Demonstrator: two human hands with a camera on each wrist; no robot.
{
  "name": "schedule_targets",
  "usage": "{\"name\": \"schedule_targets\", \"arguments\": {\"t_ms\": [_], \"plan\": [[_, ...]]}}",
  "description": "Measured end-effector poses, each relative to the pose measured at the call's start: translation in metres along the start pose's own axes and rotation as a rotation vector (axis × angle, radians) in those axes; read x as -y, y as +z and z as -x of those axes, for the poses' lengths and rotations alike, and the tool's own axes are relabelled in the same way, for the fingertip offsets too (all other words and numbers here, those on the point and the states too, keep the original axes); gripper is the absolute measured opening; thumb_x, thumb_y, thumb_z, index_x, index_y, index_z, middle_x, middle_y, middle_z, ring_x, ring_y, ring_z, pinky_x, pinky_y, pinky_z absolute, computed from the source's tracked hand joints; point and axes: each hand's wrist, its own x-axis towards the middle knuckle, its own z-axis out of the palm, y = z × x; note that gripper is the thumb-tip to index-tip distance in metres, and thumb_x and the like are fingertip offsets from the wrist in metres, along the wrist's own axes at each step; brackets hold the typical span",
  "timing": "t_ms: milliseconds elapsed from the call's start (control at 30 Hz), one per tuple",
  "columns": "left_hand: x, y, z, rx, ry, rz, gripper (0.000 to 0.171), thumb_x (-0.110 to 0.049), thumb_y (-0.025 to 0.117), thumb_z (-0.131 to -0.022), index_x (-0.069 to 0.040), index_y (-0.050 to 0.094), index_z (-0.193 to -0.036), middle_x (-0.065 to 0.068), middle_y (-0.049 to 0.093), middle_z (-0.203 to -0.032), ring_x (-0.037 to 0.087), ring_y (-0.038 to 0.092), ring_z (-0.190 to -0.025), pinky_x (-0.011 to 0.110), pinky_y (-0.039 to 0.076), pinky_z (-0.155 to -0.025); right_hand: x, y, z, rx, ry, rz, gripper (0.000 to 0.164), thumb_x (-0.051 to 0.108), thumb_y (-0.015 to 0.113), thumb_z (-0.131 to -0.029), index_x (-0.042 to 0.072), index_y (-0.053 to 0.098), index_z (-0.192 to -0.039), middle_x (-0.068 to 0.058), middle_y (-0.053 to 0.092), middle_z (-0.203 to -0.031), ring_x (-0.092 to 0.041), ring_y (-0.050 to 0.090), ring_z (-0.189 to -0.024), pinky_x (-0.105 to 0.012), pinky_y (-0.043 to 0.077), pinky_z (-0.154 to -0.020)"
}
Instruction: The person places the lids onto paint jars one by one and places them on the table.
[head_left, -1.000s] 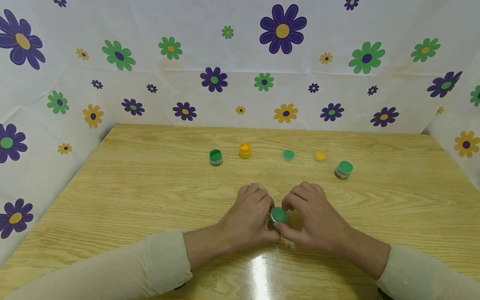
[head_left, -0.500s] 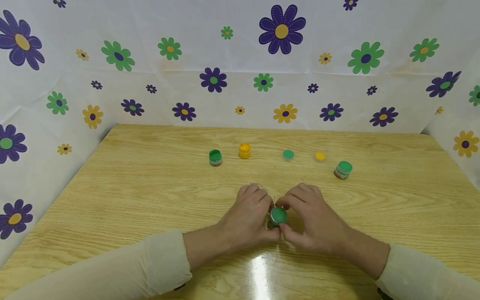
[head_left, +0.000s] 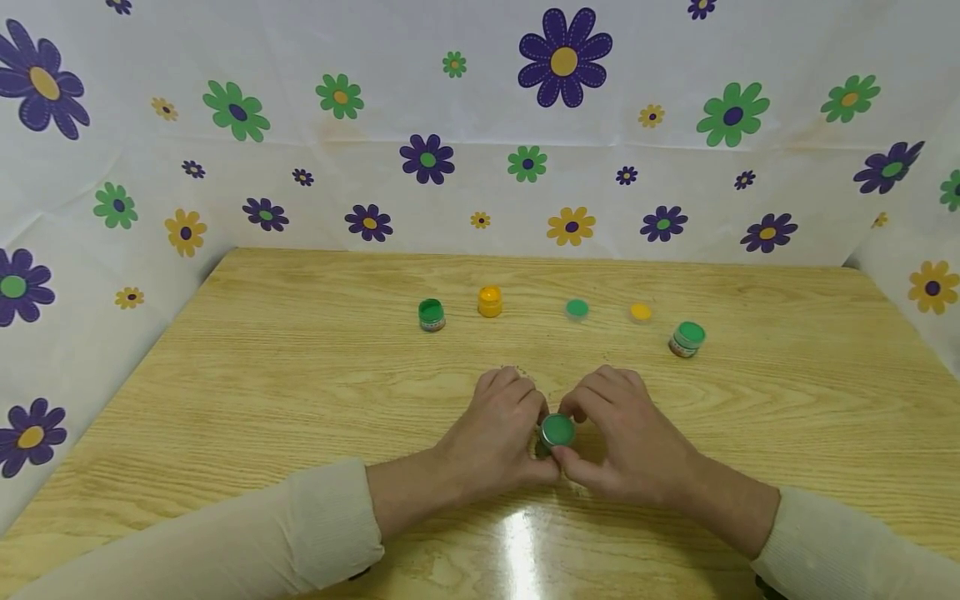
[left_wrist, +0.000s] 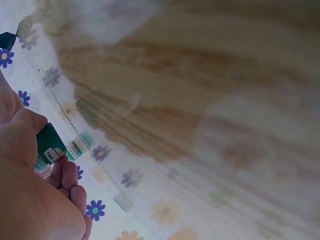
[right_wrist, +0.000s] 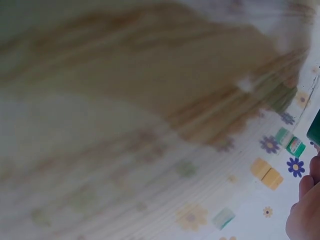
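A small green paint jar (head_left: 557, 432) with a clear-rimmed lid is held upright between both hands near the middle of the table. My left hand (head_left: 498, 433) grips its side, fingers behind and thumb in front. At the lid's rim, my right hand (head_left: 626, 442) pinches with thumb and index finger. The left wrist view shows the green paint jar (left_wrist: 51, 145) with a white label between fingers and thumb of the left hand (left_wrist: 40, 185). Only an edge of the green paint jar (right_wrist: 315, 131) shows beside the right hand (right_wrist: 306, 207) in the right wrist view.
Behind the hands stand a lidless green paint jar (head_left: 431, 316) and a lidless yellow paint jar (head_left: 490, 302). A green lid (head_left: 577, 310) and a yellow lid (head_left: 641, 313) lie to their right. Further right is a lidded green jar (head_left: 687, 340). A flowered cloth (head_left: 337, 167) borders the table.
My right thumb and index finger have shifted back and forth round the lid's rim. The left hand and the jar have stayed in place.
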Motion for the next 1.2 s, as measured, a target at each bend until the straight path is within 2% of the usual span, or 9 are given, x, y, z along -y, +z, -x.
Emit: {"name": "schedule_targets", "arguments": {"t_ms": [400, 567, 800, 967, 1200], "plan": [[-0.001, -0.0007, 0.0, 0.037, 0.001, -0.036, 0.034, -0.04, 0.081, -0.071, -0.013, 0.065, -0.084, -0.006, 0.06, -0.082, 0.012, 0.047, -0.086, 0.032, 0.039, -0.09, 0.0013, 0.0019, -0.0006, -0.022, 0.013, 0.049, 0.026, 0.042, 0.074, -0.08, 0.02, 0.062, -0.086, 0.008, 0.057, -0.085, -0.009, 0.047, -0.086, -0.039, 0.041, -0.089], [-0.0013, -0.0009, 0.0, 0.055, 0.006, -0.05, 0.034, -0.04, 0.08, -0.071, -0.014, 0.064, -0.084, -0.006, 0.058, -0.082, 0.013, 0.045, -0.086, 0.032, 0.039, -0.089, 0.0004, 0.0014, -0.0003, -0.026, 0.026, 0.017, 0.028, 0.044, 0.075, -0.081, 0.02, 0.061, -0.085, 0.009, 0.056, -0.086, -0.008, 0.046, -0.087, -0.039, 0.04, -0.088], [-0.0001, -0.0008, -0.0001, 0.017, 0.005, -0.004, 0.03, -0.037, 0.077, -0.073, -0.011, 0.064, -0.083, -0.005, 0.06, -0.082, 0.014, 0.048, -0.085, 0.032, 0.04, -0.086, -0.0024, -0.0014, 0.0001, -0.029, -0.028, -0.082, 0.03, 0.03, 0.07, -0.081, 0.014, 0.066, -0.106, 0.006, 0.058, -0.099, -0.01, 0.046, -0.098, -0.042, 0.039, -0.089], [0.0008, 0.0005, -0.0004, 0.01, 0.0, 0.003, 0.03, -0.038, 0.077, -0.073, -0.012, 0.063, -0.082, -0.006, 0.058, -0.081, 0.013, 0.047, -0.083, 0.032, 0.04, -0.086, -0.003, -0.0009, 0.0002, -0.029, -0.077, -0.085, 0.027, 0.022, 0.07, -0.078, 0.016, 0.066, -0.105, 0.009, 0.056, -0.099, -0.008, 0.046, -0.097, -0.041, 0.04, -0.089], [0.0002, 0.0008, -0.0002, 0.024, 0.0, 0.005, 0.03, -0.038, 0.076, -0.073, -0.013, 0.064, -0.083, -0.006, 0.059, -0.082, 0.013, 0.047, -0.084, 0.032, 0.04, -0.086, -0.0014, 0.0005, 0.0, -0.042, -0.08, -0.062, 0.024, 0.023, 0.071, -0.077, 0.016, 0.066, -0.1, 0.008, 0.055, -0.095, -0.008, 0.046, -0.094, -0.039, 0.04, -0.086]]}}
